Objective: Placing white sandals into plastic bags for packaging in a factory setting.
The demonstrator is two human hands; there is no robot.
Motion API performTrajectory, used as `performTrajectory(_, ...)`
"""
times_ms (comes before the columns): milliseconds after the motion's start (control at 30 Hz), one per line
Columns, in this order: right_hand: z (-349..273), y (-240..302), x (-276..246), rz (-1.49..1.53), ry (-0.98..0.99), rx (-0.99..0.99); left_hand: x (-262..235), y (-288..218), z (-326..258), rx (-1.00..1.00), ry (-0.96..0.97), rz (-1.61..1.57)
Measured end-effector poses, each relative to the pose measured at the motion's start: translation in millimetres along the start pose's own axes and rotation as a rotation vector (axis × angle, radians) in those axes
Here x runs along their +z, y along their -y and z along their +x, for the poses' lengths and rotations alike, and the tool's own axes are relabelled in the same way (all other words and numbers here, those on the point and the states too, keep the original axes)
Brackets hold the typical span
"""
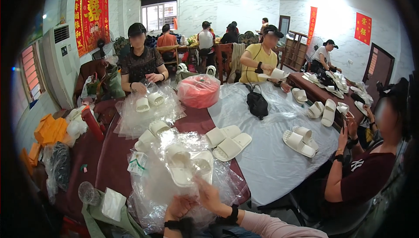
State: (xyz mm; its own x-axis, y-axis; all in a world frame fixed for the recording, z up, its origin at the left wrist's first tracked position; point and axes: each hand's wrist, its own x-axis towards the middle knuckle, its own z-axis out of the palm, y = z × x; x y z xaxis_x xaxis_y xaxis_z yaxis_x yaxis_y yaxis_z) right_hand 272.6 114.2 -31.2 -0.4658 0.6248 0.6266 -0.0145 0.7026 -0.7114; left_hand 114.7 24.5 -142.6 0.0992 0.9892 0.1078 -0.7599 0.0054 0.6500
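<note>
In front of me a pair of white slippers (178, 161) lies inside or under a clear plastic bag (152, 190); glare hides where the film ends. My left hand (179, 206) is closed at the bag's near edge, fingers pinched on the film. Close beside it on the right, my right hand (208, 195) pinches the bag near the heel of the right slipper (202, 166). Just behind lie two more white slippers (152, 134) on clear film. To their right rests another white pair (232, 144), unwrapped.
The tables wear a dark red cover (109, 168) and a pale sheet (270, 172). Across sit a person in black (142, 63) with bagged slippers and one in yellow (257, 61) holding a slipper. At right, someone in maroon (364, 172) holds a phone. A red bundle (198, 90) stands mid-table.
</note>
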Motion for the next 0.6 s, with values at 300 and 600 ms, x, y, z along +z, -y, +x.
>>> performTrajectory(300, -9.6, 16.5, 12.3, -0.055, 0.266, -0.121, -5.3, 2.4, -8.1, -0.051, -0.232, -0.053)
performTrajectory(600, -37.6, 9.4, 31.5, -0.530, 0.374, -0.275, 23.7, -7.4, 0.0, -0.064, -0.251, -0.039)
